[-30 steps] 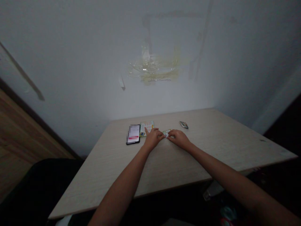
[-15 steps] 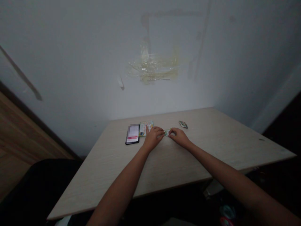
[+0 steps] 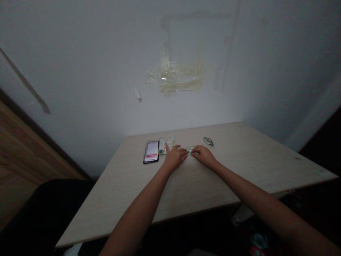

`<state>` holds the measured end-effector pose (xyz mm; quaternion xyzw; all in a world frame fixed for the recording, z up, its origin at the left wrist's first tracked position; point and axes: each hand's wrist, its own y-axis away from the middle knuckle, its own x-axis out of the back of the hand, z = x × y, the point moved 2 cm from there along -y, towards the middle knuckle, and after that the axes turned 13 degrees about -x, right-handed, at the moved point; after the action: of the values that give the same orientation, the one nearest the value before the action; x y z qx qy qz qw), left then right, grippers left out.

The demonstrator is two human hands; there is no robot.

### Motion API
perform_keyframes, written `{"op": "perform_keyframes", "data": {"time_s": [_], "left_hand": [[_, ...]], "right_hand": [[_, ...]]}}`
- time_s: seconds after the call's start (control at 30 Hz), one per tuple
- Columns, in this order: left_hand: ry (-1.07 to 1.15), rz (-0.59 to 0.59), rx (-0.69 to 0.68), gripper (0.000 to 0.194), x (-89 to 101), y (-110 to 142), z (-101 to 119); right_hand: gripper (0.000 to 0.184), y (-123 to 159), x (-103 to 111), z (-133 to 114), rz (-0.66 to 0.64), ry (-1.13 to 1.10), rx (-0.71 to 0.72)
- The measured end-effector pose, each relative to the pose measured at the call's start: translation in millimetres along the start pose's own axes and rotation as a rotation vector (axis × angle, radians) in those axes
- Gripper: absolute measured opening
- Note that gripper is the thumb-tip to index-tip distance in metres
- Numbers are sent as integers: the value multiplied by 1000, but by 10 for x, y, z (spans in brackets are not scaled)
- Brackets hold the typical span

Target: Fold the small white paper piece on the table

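- Slip (image 3: 190, 149), small, green and white, lies low over the worktop (image 3: 194, 188), to the right of the phone (image 3: 151, 153) and between the fingertips of both hands; working from its two ends probably steadies it.
- Right hand (image 3: 204, 155): nearly closed, thumb and fingers pinching the slip's end farther from the phone, likely for fine control.
- Left hand (image 3: 174, 157): partly open, its inner fingertips at the slip's end nearer the phone; whether they grip or just press, I cannot tell. An outer finger reaches over the leaflet (image 3: 163, 145), perhaps just for balance.
- Leaflet: flat, right beside the phone on its right, partly covered by the left hand.
- Phone: face up, screen lit, seemingly set aside where it can be seen.
- Packet (image 3: 208, 141): well to the phone's right, beyond the right hand and out of its way.
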<state>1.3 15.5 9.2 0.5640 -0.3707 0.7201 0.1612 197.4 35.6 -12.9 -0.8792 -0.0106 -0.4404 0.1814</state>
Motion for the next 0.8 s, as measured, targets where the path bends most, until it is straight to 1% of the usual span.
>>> {"op": "perform_keyframes", "data": {"time_s": [0.27,0.37,0.5,0.63,0.8], "left_hand": [[-17,-13,5,32,-20,12,2],[-5,-29,7,34,-30,21,-7],[17,-49,-31,35,-33,42,-6],[13,-46,-32,33,-9,55,22],[-10,-26,-15,31,33,56,80]], "right_hand": [[20,40,84,-51,-40,81,114],[22,39,78,-47,-56,72,123],[24,27,44,-16,-56,57,116],[28,29,35,5,-57,90,119],[28,41,64,1,-64,130,133]]}}
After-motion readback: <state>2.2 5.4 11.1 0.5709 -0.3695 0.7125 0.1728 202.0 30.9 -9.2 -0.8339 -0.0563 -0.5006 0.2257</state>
